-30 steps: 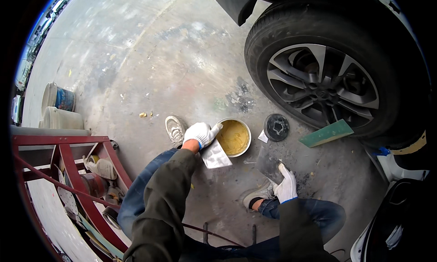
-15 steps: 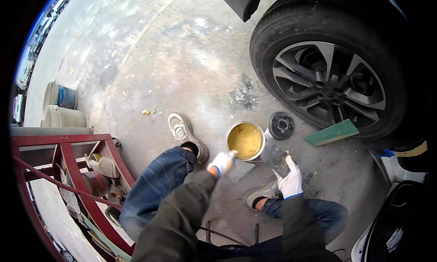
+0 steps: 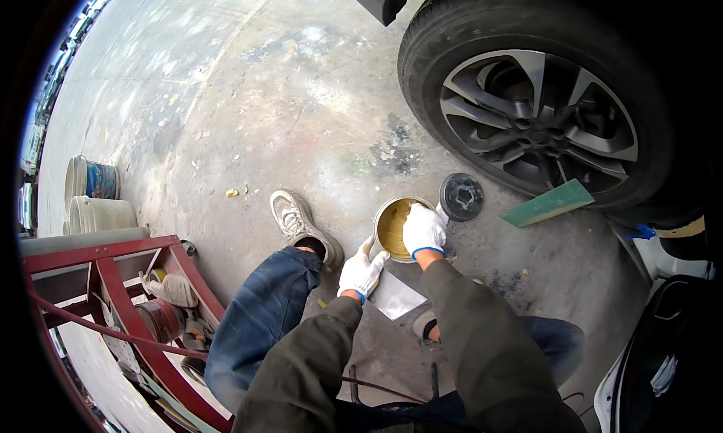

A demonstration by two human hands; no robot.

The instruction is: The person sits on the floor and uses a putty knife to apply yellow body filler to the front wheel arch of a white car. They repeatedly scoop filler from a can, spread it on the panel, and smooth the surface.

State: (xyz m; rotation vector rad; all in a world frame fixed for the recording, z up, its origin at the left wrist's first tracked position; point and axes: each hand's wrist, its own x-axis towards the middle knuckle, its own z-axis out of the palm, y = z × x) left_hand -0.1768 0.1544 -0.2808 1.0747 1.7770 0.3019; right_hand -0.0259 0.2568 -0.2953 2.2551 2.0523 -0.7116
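Observation:
A round metal can (image 3: pixel 382 211) of yellow putty (image 3: pixel 392 224) stands on the floor between my feet. My right hand (image 3: pixel 425 231), in a white glove with a blue cuff, reaches over its right side with the fingers curled down into the opening. The flat grey scraper seen in that hand a moment ago is hidden now. My left hand (image 3: pixel 364 271), gloved too, is closed on one edge of a thin, flat grey plate (image 3: pixel 397 296), which lies just below the can. The left fingertips come close to the can's rim; I cannot tell if they touch it.
A black round lid (image 3: pixel 461 196) and a green sanding block (image 3: pixel 547 202) lie right of the can, beside a car wheel (image 3: pixel 538 135). At left stand a red metal frame cart (image 3: pixel 117 294) with tools and white buckets (image 3: pixel 103 214). Small yellow bits (image 3: pixel 233 193) dot the floor.
My right hand has swung left and forward, from beside the can into its opening. The left hand has shifted slightly, its plate now tilted beneath the can. The whole view has moved a little.

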